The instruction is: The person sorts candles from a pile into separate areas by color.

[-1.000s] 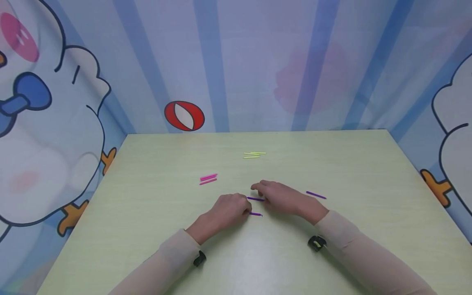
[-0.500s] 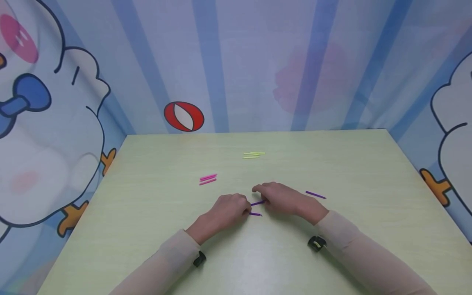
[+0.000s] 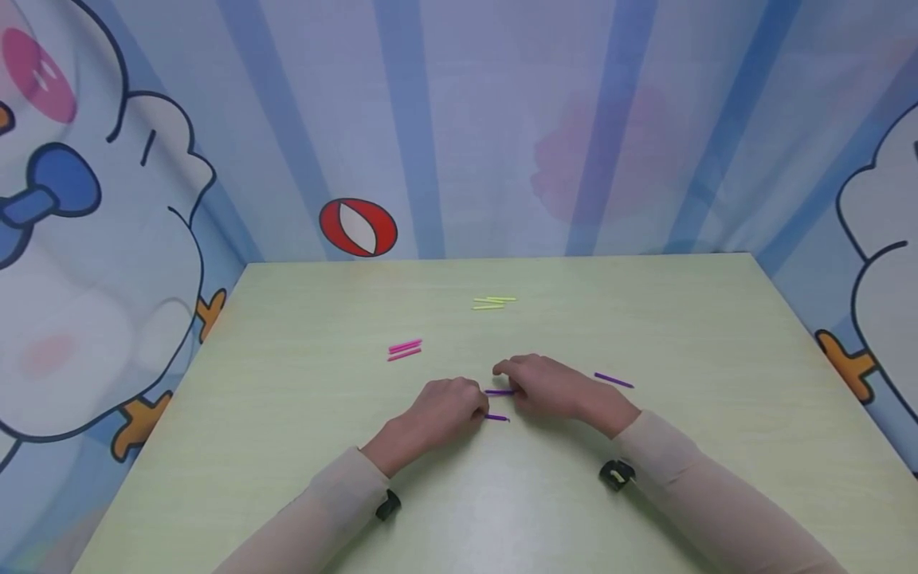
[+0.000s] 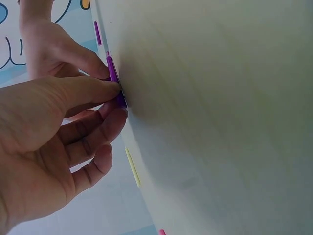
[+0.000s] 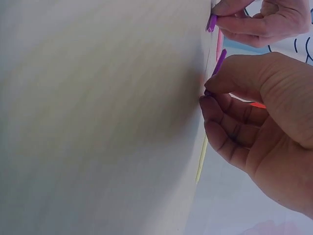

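Note:
Near the middle of the table my left hand (image 3: 448, 406) pinches a purple stick (image 3: 496, 418) between thumb and fingers, close over the tabletop. Its free end points right. Just beyond it, my right hand (image 3: 548, 387) pinches a second purple stick (image 3: 500, 392), whose left end reaches to the left hand's knuckles in the head view. From the right wrist, this second stick (image 5: 220, 61) shows slanting up out of thumb and fingertips, with the left hand's stick (image 5: 212, 23) behind it. A third purple stick (image 3: 613, 380) lies beyond the right wrist, untouched.
Several yellow sticks (image 3: 494, 303) lie toward the table's back. A small group of pink sticks (image 3: 405, 350) rests to their front left. Printed cloth walls (image 3: 488, 127) stand along the back and both sides of the pale table (image 3: 287, 335).
The right hand's purple stick has shifted slightly toward me and right; it tilted at half a second ago and now lies nearly level. My left hand has stayed in place.

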Motion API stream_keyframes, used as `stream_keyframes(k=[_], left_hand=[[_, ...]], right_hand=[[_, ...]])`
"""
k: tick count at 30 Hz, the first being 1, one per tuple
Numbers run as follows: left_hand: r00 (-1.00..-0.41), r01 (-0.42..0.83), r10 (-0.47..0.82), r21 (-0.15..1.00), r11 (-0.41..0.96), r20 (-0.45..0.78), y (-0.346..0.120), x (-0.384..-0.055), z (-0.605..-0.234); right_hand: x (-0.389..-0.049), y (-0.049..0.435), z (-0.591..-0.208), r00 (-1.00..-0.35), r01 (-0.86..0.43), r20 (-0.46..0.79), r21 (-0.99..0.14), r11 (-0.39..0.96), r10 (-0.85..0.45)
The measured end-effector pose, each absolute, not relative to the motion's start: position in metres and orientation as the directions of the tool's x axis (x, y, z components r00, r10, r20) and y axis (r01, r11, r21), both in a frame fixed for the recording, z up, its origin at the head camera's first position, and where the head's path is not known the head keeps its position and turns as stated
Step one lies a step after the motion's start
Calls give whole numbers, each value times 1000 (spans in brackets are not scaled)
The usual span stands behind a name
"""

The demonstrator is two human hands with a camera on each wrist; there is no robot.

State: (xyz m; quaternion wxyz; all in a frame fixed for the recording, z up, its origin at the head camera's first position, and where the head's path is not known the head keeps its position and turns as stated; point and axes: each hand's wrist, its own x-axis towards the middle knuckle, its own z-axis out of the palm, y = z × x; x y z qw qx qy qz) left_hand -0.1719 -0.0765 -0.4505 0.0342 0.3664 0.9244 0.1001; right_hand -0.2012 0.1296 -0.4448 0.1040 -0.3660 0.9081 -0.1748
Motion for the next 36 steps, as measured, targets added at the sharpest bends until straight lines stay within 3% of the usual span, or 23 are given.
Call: stream_keyframes(k=[19, 28, 36], left_hand=[[-728, 674, 685, 202, 711, 19, -76, -170, -448], [-735, 665, 678, 196, 721, -2, -75, -171, -449], [-735, 663, 678, 209, 719, -3, -75, -170, -449]], right_hand=[[-202, 146, -440, -726, -619, -34, -402, 674, -687], [-203, 158, -442, -693, -673, 32, -387, 631, -720], [-204, 168, -442, -703, -672, 46, -372, 640, -710]])
